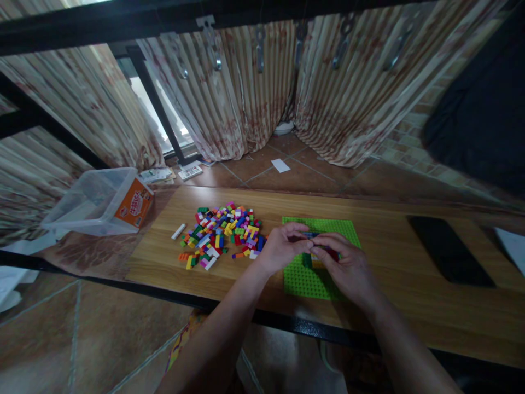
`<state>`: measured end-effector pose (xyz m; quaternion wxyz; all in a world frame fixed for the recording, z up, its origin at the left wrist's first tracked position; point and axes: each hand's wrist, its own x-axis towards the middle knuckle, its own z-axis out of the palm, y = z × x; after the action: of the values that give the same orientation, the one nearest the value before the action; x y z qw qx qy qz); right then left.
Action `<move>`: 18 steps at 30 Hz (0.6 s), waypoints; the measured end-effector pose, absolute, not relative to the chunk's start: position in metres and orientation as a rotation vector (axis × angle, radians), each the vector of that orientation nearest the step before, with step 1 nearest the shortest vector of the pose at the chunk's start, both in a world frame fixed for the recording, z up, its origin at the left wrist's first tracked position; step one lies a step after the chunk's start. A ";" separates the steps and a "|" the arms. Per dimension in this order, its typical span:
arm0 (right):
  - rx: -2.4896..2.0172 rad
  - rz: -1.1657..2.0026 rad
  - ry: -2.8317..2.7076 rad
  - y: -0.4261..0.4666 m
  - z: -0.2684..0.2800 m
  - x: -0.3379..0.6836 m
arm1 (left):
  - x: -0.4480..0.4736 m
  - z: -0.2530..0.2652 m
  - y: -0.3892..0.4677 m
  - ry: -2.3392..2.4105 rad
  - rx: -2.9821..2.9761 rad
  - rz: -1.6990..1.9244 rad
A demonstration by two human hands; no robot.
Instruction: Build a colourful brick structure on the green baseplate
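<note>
A light green studded baseplate [299, 283] lies on the wooden table. Over its upper half, my left hand [282, 249] and my right hand [346, 262] meet with their fingertips together. Both hands are closed in a pinch, and what lies between the fingertips is too small and hidden to name. Beneath the fingers, a few coloured bricks [316, 264] sit on the baseplate, mostly covered by my hands. To the left of my left hand spreads a pile of loose toy bricks [229, 230] in many colours.
A clear plastic box [94, 221] with an orange label stands beyond the table's left end. One white brick [178, 231] lies apart from the pile. A black flat slab [451, 251] rests at the right, near white paper [512, 246]. Metal hooks [259, 52] hang from the bar above.
</note>
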<state>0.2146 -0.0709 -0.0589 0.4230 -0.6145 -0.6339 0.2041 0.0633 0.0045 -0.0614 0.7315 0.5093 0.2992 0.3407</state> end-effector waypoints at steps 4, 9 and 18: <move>-1.553 0.521 -1.586 -0.070 -0.059 0.215 | 0.064 -0.060 0.003 0.651 1.140 0.743; -1.567 0.503 -1.567 -0.069 -0.057 0.218 | 0.062 -0.061 0.005 0.677 1.186 0.734; -1.624 0.509 -1.526 -0.071 -0.064 0.239 | 0.050 -0.070 0.021 0.927 1.506 0.721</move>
<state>0.2392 -0.0710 -0.0645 0.4151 -0.6465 -0.6073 0.2024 0.0503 0.0206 -0.0702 0.5777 0.6436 0.3962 0.3082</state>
